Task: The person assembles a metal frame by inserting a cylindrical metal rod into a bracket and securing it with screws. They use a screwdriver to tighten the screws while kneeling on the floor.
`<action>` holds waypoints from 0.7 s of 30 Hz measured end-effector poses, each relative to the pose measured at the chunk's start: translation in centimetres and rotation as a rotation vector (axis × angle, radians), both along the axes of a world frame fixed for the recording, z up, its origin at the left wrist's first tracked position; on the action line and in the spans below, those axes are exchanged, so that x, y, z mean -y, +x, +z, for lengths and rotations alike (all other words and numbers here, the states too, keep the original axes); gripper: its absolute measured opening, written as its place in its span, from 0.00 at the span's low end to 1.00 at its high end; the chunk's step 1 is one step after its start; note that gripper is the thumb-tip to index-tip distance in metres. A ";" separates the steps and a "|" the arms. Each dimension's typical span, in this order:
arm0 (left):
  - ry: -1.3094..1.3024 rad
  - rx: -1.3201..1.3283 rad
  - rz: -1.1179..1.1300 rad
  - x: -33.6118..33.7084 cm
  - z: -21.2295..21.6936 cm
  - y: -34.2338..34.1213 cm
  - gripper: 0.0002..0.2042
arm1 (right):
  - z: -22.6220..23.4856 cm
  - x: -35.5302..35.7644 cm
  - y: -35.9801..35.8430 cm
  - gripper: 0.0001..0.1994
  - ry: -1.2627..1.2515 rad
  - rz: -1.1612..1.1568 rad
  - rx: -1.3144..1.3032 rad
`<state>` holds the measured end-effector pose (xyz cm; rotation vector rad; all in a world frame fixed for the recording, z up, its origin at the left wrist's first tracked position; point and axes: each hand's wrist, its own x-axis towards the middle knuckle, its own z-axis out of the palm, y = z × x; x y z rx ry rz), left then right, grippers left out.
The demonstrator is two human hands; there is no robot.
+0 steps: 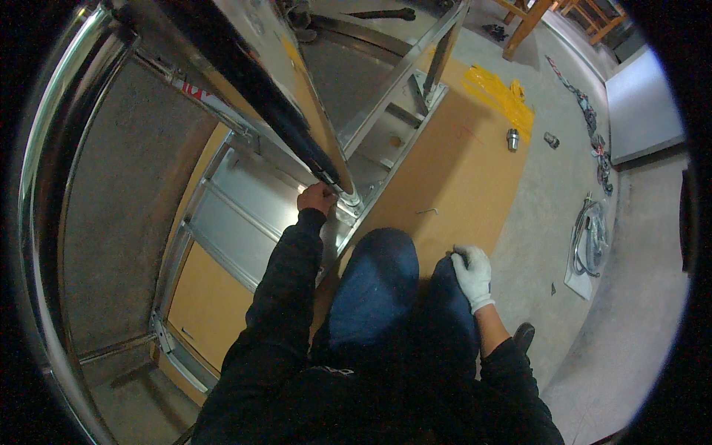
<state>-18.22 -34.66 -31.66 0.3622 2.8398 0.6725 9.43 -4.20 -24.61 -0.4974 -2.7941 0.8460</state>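
My bare left hand (317, 199) is at the foot of a shiny chrome post (297, 81), where the post meets a metal frame. Its fingers are bent and close together; what they hold, if anything, is hidden. Under it lies the metal frame with a silver panel (248, 189) and crossbars. On my right knee rests my right hand (473, 274) in a white glove, its fingers laid over the knee and holding nothing. A small L-shaped hex key (426, 211) lies on the tan board (452, 167) in front of my knees.
Thick chrome tubing (52, 148) curves along the left side. Yellow plastic sheeting (504, 96) covers the board's far corner, near two metal fittings (512, 139). Farther right are a plastic bag of tubing (591, 237) and a pale wall. Wooden furniture legs (523, 30) stand beyond.
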 end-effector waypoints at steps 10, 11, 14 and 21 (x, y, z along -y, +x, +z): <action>-0.098 -0.089 -0.210 -1.0 -0.3 -0.9 0.11 | 0.1 -0.3 0.3 0.07 0.014 -0.011 0.020; -0.091 -0.083 -0.250 -1.8 0.6 -0.8 0.11 | 0.2 -0.5 0.5 0.07 0.019 -0.031 0.026; 0.044 0.032 -0.107 4.5 -7.0 -2.2 0.11 | 0.0 1.1 -1.2 0.07 -0.036 0.048 0.020; 0.034 -0.031 -0.144 0.2 0.6 0.0 0.10 | 0.1 0.2 -0.3 0.06 0.002 0.002 0.016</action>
